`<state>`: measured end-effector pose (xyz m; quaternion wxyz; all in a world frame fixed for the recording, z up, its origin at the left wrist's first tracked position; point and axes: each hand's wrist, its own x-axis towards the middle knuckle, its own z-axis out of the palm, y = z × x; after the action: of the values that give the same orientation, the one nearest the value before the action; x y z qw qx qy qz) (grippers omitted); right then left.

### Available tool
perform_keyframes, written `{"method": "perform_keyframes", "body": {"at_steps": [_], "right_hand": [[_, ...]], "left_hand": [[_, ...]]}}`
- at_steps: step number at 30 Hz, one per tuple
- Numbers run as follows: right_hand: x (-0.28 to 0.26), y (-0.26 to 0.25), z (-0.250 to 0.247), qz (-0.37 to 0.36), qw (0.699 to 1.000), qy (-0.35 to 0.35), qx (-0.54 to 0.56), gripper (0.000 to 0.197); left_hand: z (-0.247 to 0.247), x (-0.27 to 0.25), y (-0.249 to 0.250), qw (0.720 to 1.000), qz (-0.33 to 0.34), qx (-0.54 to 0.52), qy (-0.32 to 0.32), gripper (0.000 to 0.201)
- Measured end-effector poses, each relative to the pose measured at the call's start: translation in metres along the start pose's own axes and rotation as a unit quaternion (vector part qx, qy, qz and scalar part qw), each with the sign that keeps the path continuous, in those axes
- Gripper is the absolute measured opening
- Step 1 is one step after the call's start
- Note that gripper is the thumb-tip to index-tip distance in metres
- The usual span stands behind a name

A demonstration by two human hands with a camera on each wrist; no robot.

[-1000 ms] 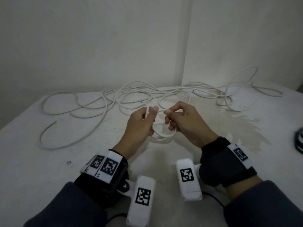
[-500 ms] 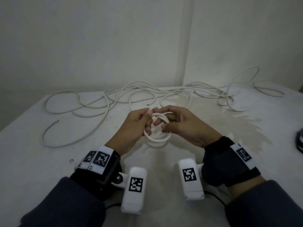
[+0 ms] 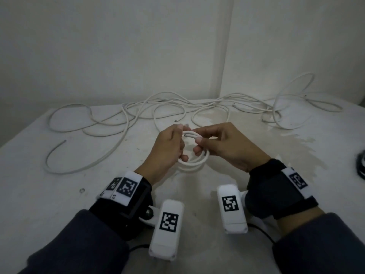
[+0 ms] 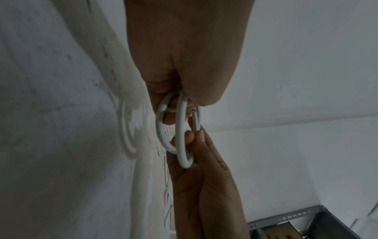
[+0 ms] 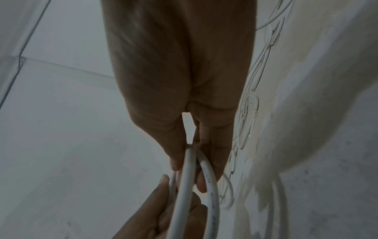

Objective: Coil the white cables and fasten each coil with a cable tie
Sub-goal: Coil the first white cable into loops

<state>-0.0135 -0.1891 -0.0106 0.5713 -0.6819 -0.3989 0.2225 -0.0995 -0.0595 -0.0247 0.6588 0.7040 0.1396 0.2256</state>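
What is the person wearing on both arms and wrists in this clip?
Dark grey-blue long sleeves cover both forearms. Each wrist carries a black strap with a white plate printed with black square-code markers. A white box-shaped camera unit, also code-marked, hangs under each wrist, with thin black cables trailing behind. The left hand and right hand are bare.

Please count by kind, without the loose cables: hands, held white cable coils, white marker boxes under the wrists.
Hands: 2, left hand and right hand.
Small white round cable coil: 1, held by both.
White rectangular plastic boxes with black square markers: 2.
Total: 5.
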Motion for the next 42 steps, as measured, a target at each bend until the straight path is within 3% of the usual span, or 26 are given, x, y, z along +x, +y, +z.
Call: {"method": "perform_keyframes", "body": {"at_steps": [6,15,20,22,26,30,31,34,36,40,42], "right_hand": [[-0.002,-0.004,-0.003,-0.018,0.998,0.064,-0.021,0.018],[-0.005,-0.007,-0.015,-0.007,0.997,0.008,-0.081,0.015],[-0.006,-0.009,-0.010,-0.079,0.995,0.051,-0.027,0.015],[-0.005,-0.009,-0.010,-0.095,0.994,0.055,-0.027,0.016],[-0.002,-0.009,-0.012,-0.057,0.995,0.063,-0.053,0.017],[-0.003,-0.011,-0.011,-0.052,0.995,0.039,-0.076,0.067],[-0.003,-0.010,-0.011,-0.052,0.994,0.033,-0.095,0.070],[0.001,-0.004,-0.012,-0.076,0.970,0.085,-0.214,0.032],[0.002,-0.004,-0.012,-0.095,0.964,0.103,-0.224,0.017],[-0.002,-0.010,-0.012,-0.095,0.995,-0.002,-0.030,0.012],[-0.002,-0.012,-0.007,-0.069,0.991,-0.057,0.102,0.015]], "left_hand": [[-0.002,-0.002,0.001,0.998,0.005,0.036,-0.052,0.037],[0.005,-0.006,0.002,0.998,-0.051,-0.020,-0.034,0.035],[0.006,-0.007,0.009,0.994,-0.088,-0.044,-0.056,0.041],[0.004,-0.007,0.010,0.996,-0.053,-0.007,-0.070,0.045],[0.000,-0.007,0.013,0.992,0.045,0.092,-0.076,0.047],[-0.003,-0.006,0.020,0.968,0.119,0.198,-0.102,0.036],[-0.005,-0.005,0.020,0.958,0.147,0.223,-0.109,0.034],[-0.008,-0.001,0.022,0.932,0.226,0.267,-0.097,0.024],[-0.007,0.000,0.023,0.923,0.260,0.272,-0.079,0.020],[-0.005,0.000,0.024,0.943,0.260,0.204,-0.032,0.024],[-0.005,0.001,0.023,0.956,0.249,0.157,-0.005,0.025]]}}
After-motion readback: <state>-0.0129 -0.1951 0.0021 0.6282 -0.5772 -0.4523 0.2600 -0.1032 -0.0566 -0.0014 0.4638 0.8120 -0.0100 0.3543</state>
